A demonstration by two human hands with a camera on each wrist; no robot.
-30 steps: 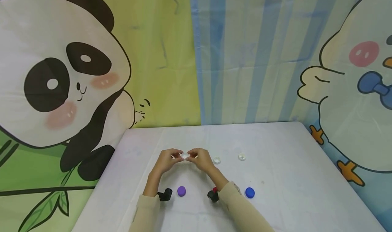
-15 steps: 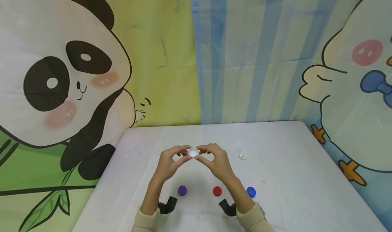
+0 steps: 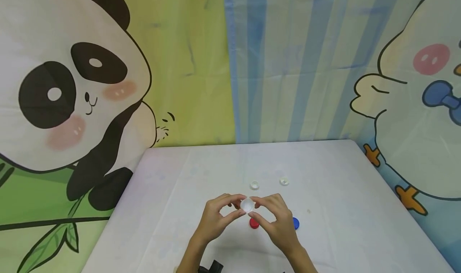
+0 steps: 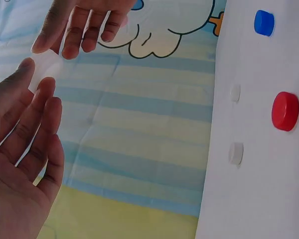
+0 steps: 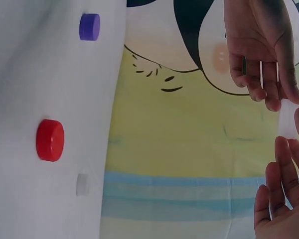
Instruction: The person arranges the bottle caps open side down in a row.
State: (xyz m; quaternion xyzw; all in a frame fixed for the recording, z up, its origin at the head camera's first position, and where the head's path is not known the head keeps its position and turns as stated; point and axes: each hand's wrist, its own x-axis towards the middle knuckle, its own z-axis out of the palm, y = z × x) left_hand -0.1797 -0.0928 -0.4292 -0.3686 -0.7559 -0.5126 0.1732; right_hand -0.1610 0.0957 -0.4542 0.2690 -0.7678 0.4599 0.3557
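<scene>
A white bottle cap [image 3: 247, 205] is held up above the table between both hands, its round face toward the head camera. My left hand [image 3: 217, 218] pinches its left side between thumb and forefinger. On the opposite side, the thumb and forefinger of my right hand [image 3: 279, 221] grip it too. Below the held cap in the head view, a red bottle cap [image 3: 254, 223] lies on the table. A blue bottle cap [image 3: 296, 223] sits partly behind my right hand. In the right wrist view a purple bottle cap [image 5: 89, 27] shows; the head view does not show it.
Farther back on the white table [image 3: 324, 169] lie two white caps, one left [image 3: 254, 185] and one right [image 3: 284, 181]. A black wrist mount [image 3: 215, 266] shows by my left forearm. Behind the table hangs a printed cloth [image 3: 194, 65].
Both hands have moved right and closer to the body, carrying the white cap from the table's rear to above the red cap. The cap has been raised and turned to face the head camera.
</scene>
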